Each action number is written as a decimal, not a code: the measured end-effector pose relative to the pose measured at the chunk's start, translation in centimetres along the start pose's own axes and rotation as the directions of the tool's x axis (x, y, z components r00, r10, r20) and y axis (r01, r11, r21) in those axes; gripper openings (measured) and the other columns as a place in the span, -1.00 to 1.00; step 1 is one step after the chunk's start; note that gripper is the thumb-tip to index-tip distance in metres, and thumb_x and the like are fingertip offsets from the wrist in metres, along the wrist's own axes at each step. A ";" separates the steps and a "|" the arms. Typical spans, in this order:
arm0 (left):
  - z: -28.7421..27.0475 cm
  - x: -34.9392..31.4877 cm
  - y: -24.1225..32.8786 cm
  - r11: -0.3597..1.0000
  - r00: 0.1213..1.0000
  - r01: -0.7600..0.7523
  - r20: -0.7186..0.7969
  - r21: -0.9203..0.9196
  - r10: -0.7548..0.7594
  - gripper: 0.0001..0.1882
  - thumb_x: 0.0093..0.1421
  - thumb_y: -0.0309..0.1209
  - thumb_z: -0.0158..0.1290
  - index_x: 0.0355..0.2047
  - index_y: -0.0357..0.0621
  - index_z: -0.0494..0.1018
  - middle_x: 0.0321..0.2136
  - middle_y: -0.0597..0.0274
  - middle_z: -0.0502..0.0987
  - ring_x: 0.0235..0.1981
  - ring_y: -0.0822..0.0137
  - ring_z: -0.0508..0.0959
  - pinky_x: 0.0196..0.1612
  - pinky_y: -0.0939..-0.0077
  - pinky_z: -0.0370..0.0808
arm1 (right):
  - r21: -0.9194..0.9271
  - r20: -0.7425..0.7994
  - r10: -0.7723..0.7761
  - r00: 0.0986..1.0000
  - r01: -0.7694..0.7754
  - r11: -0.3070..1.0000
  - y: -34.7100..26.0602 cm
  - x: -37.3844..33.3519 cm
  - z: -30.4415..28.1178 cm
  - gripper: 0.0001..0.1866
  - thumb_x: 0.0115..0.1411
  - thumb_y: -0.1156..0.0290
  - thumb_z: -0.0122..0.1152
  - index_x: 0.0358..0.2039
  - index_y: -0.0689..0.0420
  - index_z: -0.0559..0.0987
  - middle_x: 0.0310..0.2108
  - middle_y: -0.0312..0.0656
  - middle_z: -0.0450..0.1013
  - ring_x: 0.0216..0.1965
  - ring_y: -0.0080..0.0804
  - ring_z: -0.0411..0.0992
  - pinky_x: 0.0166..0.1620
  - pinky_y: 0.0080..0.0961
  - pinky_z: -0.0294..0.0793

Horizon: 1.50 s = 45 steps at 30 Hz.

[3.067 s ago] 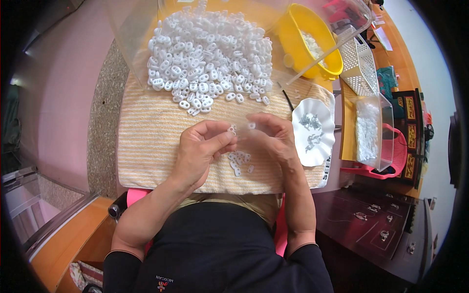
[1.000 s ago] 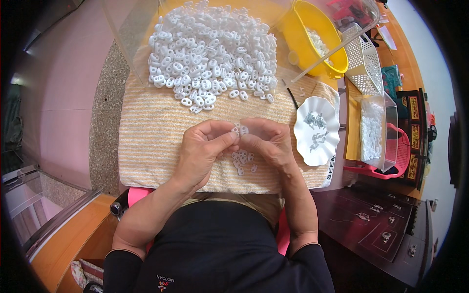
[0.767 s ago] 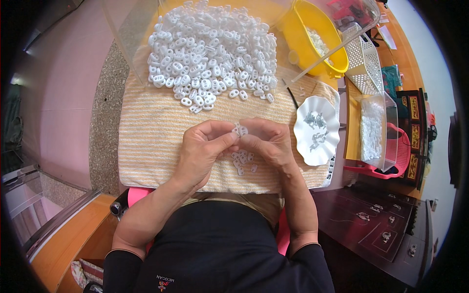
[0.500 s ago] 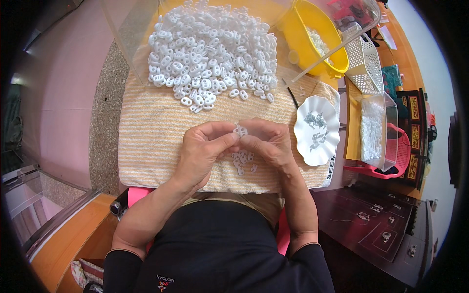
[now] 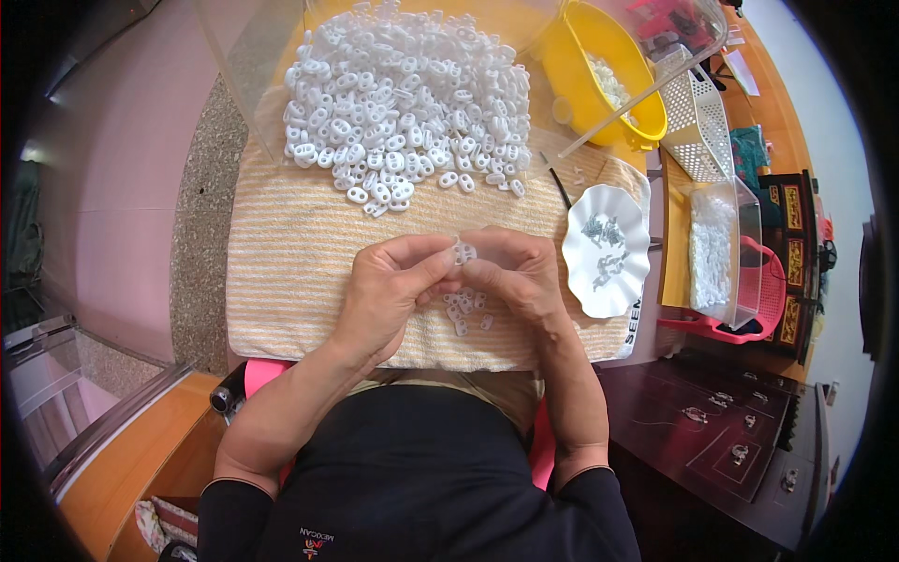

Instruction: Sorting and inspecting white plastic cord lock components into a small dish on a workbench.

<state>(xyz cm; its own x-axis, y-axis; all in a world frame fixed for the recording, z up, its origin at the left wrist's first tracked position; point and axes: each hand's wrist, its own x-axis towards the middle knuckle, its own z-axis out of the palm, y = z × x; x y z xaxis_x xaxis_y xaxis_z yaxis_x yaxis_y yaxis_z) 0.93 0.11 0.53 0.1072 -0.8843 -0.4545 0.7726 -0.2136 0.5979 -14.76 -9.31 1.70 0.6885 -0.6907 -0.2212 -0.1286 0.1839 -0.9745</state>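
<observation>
Between the fingertips of both hands is a small white plastic piece with holes. My left hand pinches it from the left, thumb against fingers. From the other side my right hand closes on it the same way. Just below the hands, several flat white pieces with holes lie loose on the striped towel. Ahead rises a big heap of white oval two-hole pieces. A white scalloped dish with small grey parts stands to the right.
A thin black-handled tool lies beside the dish. Behind it are a yellow basin with pale pieces and a white perforated basket. Further right, a clear bin of white pieces sits by a pink basket.
Both hands stay almost in place. The held white piece has turned slightly between the fingertips.
</observation>
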 end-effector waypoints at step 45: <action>-0.9 -0.1 0.0 0.964 0.954 0.143 0.290 -0.225 -0.074 -0.89 0.15 -0.50 0.18 -0.30 -0.15 0.50 -0.42 0.16 0.60 -0.42 0.35 0.62 -0.33 0.56 0.64 | 0.279 0.012 -0.231 0.973 0.219 0.935 0.0 -0.6 1.2 -0.68 0.05 0.38 0.41 -0.21 0.28 0.62 -0.21 -0.15 0.39 -0.20 -0.45 0.37 -0.16 -0.57 0.38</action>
<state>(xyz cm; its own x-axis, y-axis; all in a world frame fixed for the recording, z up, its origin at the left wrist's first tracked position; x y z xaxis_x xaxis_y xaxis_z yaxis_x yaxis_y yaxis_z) 1.52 0.57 -0.05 -0.1363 -0.9485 -0.2858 0.9007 -0.2388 0.3630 -14.30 -8.03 1.93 0.7077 -0.7064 0.0101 0.2292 0.2161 -0.9491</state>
